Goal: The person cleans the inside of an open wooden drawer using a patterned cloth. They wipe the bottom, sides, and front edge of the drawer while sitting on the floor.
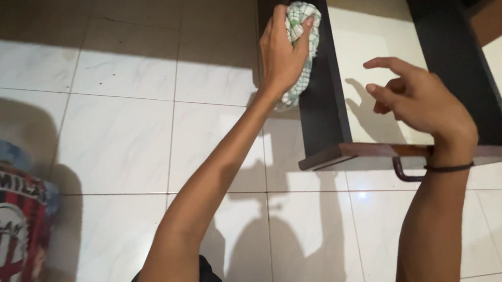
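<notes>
- Cloth [301,36], white with a green check, sits bunched against the outer face of a dark side panel [320,90] of an overturned cabinet [416,148] on the tiled floor [136,109].
- Left hand [282,50] wraps it, fingers curled over and pressing it flat to the wood.
- Right hand [418,101] hovers empty near the front board, fingers loosely spread, perhaps ready to steady it.
- Metal handle [407,174] hangs under that board.

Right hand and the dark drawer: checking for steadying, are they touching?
Apart: the head view shows the right hand hovering open, white floor visible between its fingers and the dark drawer.
</notes>
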